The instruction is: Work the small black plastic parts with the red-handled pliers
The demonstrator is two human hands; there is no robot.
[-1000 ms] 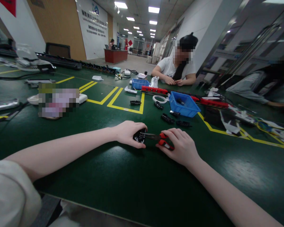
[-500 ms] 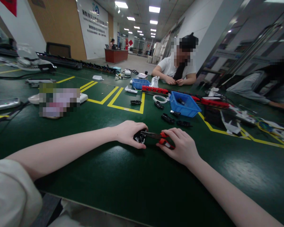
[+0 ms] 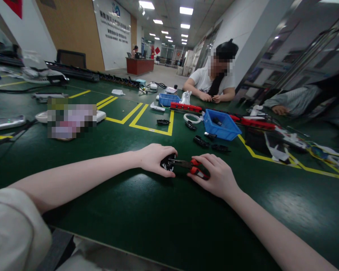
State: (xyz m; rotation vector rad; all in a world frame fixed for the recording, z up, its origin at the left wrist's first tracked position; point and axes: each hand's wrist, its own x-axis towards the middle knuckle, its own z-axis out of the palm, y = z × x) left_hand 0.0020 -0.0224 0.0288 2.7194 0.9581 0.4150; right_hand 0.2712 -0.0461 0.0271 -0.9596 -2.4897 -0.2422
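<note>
Over the green table (image 3: 147,226), my left hand (image 3: 157,159) grips a small black part (image 3: 166,163) with some shiny bits, its thumb and fingers on opposite sides. Its exact kind is too small to make out, and the palm hides part of it. My right hand (image 3: 219,174) is closed round the red handles of a pair of long-nosed pliers (image 3: 196,170). The pliers point left, and their dark jaws reach the open face of the black part. Several similar black parts (image 3: 201,142) lie beyond my right hand.
A blue bin (image 3: 224,131) with a black piece inside stands at the right, near a white ring (image 3: 192,119). Behind are a smaller blue bin (image 3: 169,100) and a red strip (image 3: 186,107). A blurred-out phone-like object (image 3: 73,122) lies left. Co-workers (image 3: 226,81) sit across and at right.
My hands, the black part and the pliers stay nearly in place. The whole view has shifted very slightly. At the far right, the co-worker's arm and hand have moved.
</note>
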